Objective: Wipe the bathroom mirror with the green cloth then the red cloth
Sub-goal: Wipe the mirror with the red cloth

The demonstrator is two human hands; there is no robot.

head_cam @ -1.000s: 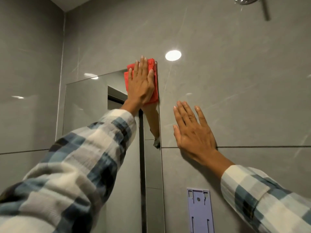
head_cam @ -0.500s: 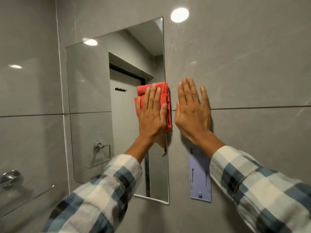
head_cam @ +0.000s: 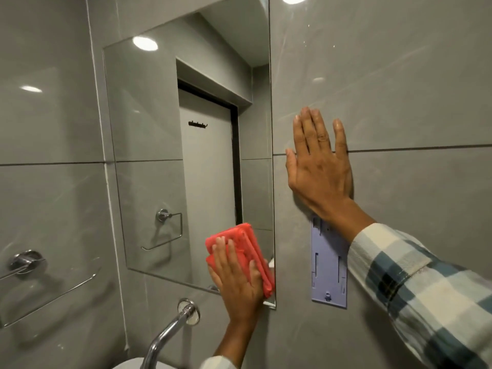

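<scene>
The tall frameless mirror [head_cam: 159, 145] hangs on the grey tiled wall and reflects a door and a towel ring. My left hand [head_cam: 237, 280] presses the folded red cloth [head_cam: 245, 243] flat against the mirror's bottom right corner, fingers spread over it. To the right of the mirror's edge, my right hand [head_cam: 319, 166] lies flat and open on the tile across a grout line, holding nothing. No green cloth is in view.
A chrome tap spout [head_cam: 170, 331] juts from the wall just below the mirror, above a white basin rim [head_cam: 127, 364]. A lilac wall bracket [head_cam: 328, 275] sits below my right wrist. A chrome and glass shelf [head_cam: 26, 265] is mounted on the left wall.
My left hand slid the red cloth down the mirror's right edge from the top corner to the bottom corner. My right hand stayed flat on the tile.
</scene>
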